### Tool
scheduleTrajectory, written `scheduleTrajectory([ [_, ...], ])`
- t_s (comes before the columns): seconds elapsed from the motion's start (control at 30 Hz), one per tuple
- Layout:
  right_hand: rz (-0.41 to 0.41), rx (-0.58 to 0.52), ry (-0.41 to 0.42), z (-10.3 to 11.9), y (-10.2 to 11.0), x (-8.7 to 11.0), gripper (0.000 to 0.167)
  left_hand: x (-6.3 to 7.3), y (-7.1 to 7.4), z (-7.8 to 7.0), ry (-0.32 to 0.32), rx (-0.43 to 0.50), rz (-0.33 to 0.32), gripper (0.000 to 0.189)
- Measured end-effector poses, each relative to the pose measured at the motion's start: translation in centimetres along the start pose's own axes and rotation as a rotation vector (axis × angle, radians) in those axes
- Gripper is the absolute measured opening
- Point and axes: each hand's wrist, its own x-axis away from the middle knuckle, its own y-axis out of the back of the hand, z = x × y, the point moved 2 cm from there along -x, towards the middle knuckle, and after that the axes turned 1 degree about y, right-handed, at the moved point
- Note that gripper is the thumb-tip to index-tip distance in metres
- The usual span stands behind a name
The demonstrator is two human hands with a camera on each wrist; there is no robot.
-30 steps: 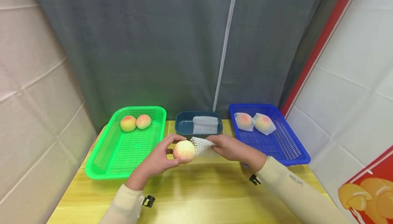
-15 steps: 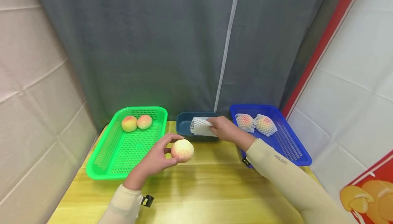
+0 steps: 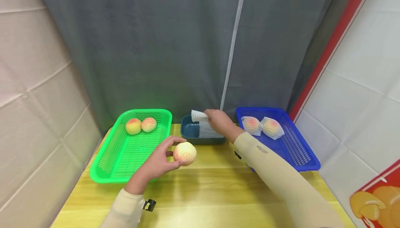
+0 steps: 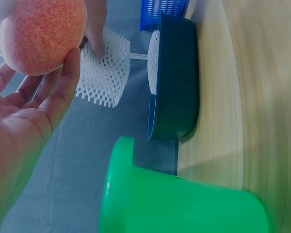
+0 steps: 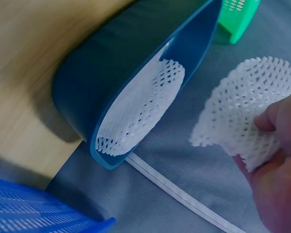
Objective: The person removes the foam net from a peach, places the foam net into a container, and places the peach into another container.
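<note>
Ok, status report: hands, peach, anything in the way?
Left hand grips unwrapped peach. Right hand pinches white foam net above dark teal box. No visible obstruction between peach and net.

Behind the dark teal box (image 3: 200, 141) the grey curtain (image 3: 150, 47) bars the way. Left of the box a narrow gap separates it from the green basket (image 3: 131, 158); right of it, the right forearm (image 3: 272, 169) crosses before the blue basket (image 3: 290, 149). The right hand (image 3: 218, 118) and white foam net (image 3: 198, 116) hang over the box, leaving its left end reachable. In front of the box, 1 peach (image 3: 185, 153) in the left hand (image 3: 162, 154) obstructs the left; farther forward, bare tabletop (image 3: 206, 189) gives room.
</note>
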Motion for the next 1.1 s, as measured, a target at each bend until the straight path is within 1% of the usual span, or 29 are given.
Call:
scheduleTrajectory([
  [0.2,-0.057,0.1,0.042,0.2,-1.1,-1.8,0.024,0.1,0.1,0.1,0.003,-0.006,-0.007,0.064],
  [0.3,-0.07,0.17,0.067,0.3,-2.0,-2.6,0.022,0.2,0.2,0.1,-0.001,-0.005,-0.008,0.064],
  [0.43,-0.047,0.249,0.092,0.5,-3.5,-3.3,0.019,0.2,0.3,0.0,-0.002,0.0,-0.007,0.063],
  [0.5,-0.03,0.28,0.103,0.5,-4.5,-3.4,0.017,0.2,0.4,0.0,-0.002,-0.003,-0.006,0.063],
  [0.6,0.013,0.311,0.099,0.2,-6.0,-3.4,0.015,0.2,0.5,-0.1,0.003,-0.013,-0.007,0.062],
  [0.7,0.072,0.274,0.066,-0.1,-7.1,-3.2,0.015,0.2,0.6,-0.2,0.012,-0.02,-0.007,0.062],
  [0.8,0.132,0.167,0.02,-0.4,-7.8,-3.0,0.016,0.3,0.7,-0.2,0.023,-0.023,-0.007,0.062],
  [0.9,0.171,0.075,-0.01,-0.5,-8.2,-2.7,0.018,0.4,0.8,-0.2,0.025,-0.024,-0.005,0.062],
  [1.0,0.189,0.024,-0.006,-0.3,-8.2,-2.4,0.019,0.4,0.8,0.0,0.018,-0.025,-0.002,0.06],
  [1.1,0.196,-0.028,0.031,0.0,-8.0,-2.1,0.02,0.4,0.8,0.0,0.012,-0.024,-0.003,0.06],
])
